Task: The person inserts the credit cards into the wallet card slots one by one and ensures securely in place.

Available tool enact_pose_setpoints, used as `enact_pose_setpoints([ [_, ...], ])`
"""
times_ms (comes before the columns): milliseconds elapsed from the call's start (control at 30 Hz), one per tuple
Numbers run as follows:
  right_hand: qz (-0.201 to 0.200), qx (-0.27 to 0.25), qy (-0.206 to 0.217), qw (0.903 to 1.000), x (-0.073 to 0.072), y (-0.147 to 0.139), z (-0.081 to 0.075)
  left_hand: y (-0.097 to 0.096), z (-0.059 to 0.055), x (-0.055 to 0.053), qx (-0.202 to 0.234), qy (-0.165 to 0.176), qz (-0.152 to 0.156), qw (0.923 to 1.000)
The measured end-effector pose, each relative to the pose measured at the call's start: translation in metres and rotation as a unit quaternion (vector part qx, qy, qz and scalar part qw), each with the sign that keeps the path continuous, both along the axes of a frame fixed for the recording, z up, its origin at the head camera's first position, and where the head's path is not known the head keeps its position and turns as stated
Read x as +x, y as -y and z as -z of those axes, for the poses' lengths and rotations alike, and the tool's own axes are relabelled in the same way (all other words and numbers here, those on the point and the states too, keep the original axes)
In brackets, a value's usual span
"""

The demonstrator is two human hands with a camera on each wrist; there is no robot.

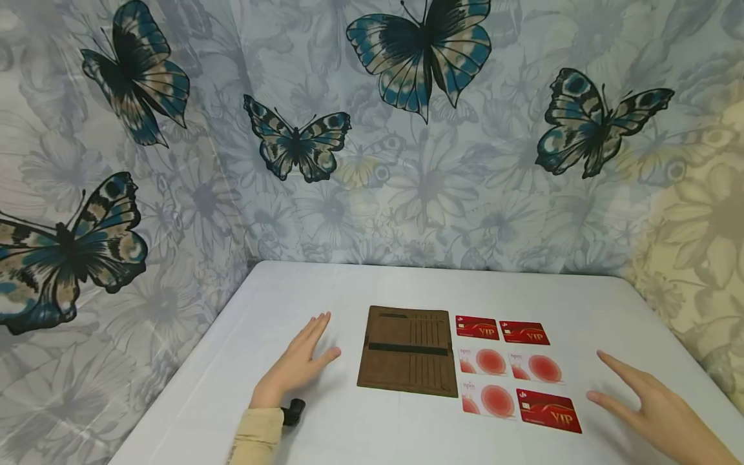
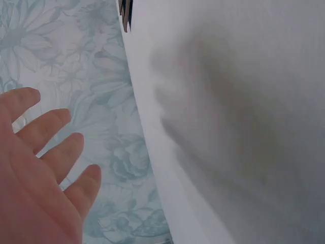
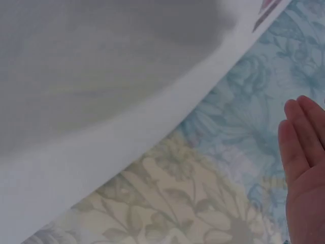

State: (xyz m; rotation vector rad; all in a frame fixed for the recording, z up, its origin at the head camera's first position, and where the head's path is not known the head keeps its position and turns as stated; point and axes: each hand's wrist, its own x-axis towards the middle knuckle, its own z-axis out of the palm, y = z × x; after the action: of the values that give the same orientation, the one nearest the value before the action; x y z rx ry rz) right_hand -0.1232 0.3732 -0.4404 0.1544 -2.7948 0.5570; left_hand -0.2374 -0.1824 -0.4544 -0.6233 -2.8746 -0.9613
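Observation:
A brown wallet (image 1: 407,368) lies unfolded on the white table, a dark band across its middle and card slots on both halves. Right of it, several cards form two columns: red VIP cards, such as the lower right one (image 1: 549,411), and pale cards with a red circle, such as the lower left one (image 1: 496,400). My left hand (image 1: 296,361) is left of the wallet, fingers extended, holding nothing; its spread fingers show in the left wrist view. To the right of the cards, my right hand (image 1: 651,400) is empty, with fingers straight.
The white table (image 1: 325,284) meets a wall covering (image 1: 430,194) printed with flowers and butterflies at its back and sides. A black strap piece (image 1: 293,411) sits at my left wrist, by a beige sleeve (image 1: 256,436).

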Motion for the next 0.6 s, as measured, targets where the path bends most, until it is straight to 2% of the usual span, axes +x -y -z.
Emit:
enact_pose_setpoints([
  [167, -0.007, -0.003, -0.017, 0.9998, -0.001, 0.01, -0.004, -0.007, -0.002, -0.001, 0.041, -0.003, 0.005, 0.9992],
  [333, -0.027, -0.026, -0.035, 0.9987, -0.004, 0.021, -0.008, -0.016, -0.006, -0.003, 0.057, -0.007, 0.016, 0.9982],
  [467, -0.026, -0.029, -0.018, 0.9991, -0.007, 0.032, -0.013, -0.023, -0.007, -0.005, 0.063, -0.002, 0.02, 0.9978],
  [600, -0.014, -0.02, 0.021, 0.9995, -0.01, 0.041, -0.018, -0.028, -0.007, -0.009, 0.069, 0.003, 0.019, 0.9974],
])
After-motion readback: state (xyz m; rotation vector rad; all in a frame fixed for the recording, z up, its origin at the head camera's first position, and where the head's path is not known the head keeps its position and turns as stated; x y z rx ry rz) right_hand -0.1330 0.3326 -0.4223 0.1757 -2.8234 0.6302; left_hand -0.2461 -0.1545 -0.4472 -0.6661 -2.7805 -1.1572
